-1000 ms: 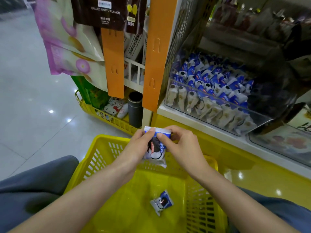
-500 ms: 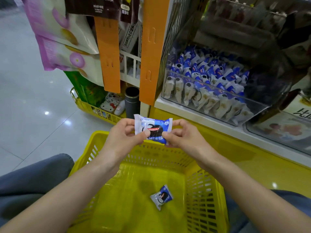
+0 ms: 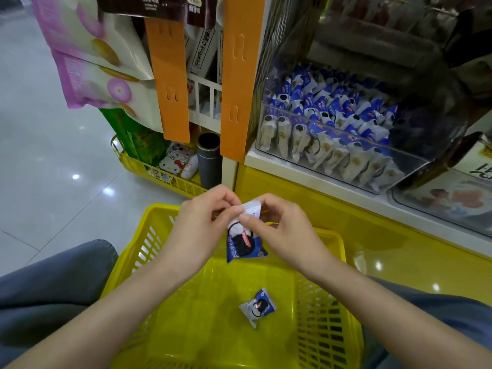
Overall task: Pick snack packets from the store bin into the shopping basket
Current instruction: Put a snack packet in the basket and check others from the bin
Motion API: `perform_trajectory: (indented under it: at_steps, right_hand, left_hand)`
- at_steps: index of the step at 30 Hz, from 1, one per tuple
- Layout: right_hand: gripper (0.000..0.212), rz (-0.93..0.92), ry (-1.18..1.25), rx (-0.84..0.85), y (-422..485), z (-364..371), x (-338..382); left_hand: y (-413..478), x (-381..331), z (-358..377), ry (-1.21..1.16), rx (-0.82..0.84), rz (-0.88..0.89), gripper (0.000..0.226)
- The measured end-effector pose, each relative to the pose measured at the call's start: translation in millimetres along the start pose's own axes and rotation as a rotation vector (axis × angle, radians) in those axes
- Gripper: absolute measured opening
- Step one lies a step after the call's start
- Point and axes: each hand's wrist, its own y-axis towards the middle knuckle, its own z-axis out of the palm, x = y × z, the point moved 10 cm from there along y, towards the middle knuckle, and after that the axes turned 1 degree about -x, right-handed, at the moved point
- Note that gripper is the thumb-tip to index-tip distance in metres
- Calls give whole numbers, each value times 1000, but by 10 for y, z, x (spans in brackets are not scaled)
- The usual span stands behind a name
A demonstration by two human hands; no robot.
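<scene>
**Both hands on one packet, over the basket**

From my seat at the feed, I saw the left hand (image 3: 202, 230) and the right hand (image 3: 282, 233) meeting above the far rim of the yellow shopping basket (image 3: 149, 243). Between them they held a blue-and-white snack packet (image 3: 245, 241). The fingers (image 3: 247, 219) of both hands were curled in tight, thumb and forefinger of each pinching the packet's upper white end. The rest of the packet hung down, tilted, with its blue end lowest, inside the basket's mouth but well clear of the bottom.

A second packet (image 3: 257, 310) of the same kind lay flat on the basket floor, right of centre and apart from the walls.

Up and to the right, the clear store bin (image 3: 415, 166) sat on the yellow shelf (image 3: 372, 235), packed with rows of matching packets (image 3: 327, 110) leaning against its front wall.

To the left of the bin, two orange strips (image 3: 167, 75) hung down, with purple-and-cream bags (image 3: 87, 62) beside them. Below those, a smaller yellow basket (image 3: 125, 161) stood on the tiled floor (image 3: 53, 155), holding a Hello Kitty item (image 3: 173, 163), and a dark cylindrical flask (image 3: 209, 158) stood just beside that. Grey trouser legs (image 3: 53, 283) flanked the shopping basket on both sides.
</scene>
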Motion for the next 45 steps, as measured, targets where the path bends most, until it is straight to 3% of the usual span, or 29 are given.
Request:
perform_trajectory:
  at_steps: [5, 9, 17, 20, 25, 29, 32, 35, 39, 45]
  right_hand:
    - [8, 165, 303, -65, 31, -81, -139]
    - [7, 200, 461, -61, 10, -75, -167]
    - [10, -177, -108, -173, -42, -264, 184]
    - [15, -80, 26, -207, 9, -330, 60]
    - [13, 83, 180, -326, 47, -465, -183]
    - [10, 152, 280, -323, 70, -432, -273]
    - [8, 158, 424, -236, 86, -324, -246]
    - [25, 86, 381, -175, 92, -297, -146]
    - [30, 102, 337, -112, 89, -208, -163]
    - [25, 97, 257, -99, 82, -133, -194]
  left_hand:
    - [40, 218, 108, -303, -6, -241, 7]
    - [64, 225, 158, -372, 36, -272, 12]
    - [32, 290, 335, -576, 105, -392, 19]
    - [23, 339, 335, -559, 59, -420, 4]
    - [38, 240, 263, -240, 39, -260, 38]
    - [21, 133, 294, -136, 74, -166, 35]
    - [-2, 184, 341, -245, 109, -241, 36]
    - [-4, 292, 320, -432, 73, -379, 34]
    - [-1, 389, 321, -608, 3, -477, 20]
    - [-74, 404, 473, -641, 143, -542, 24]
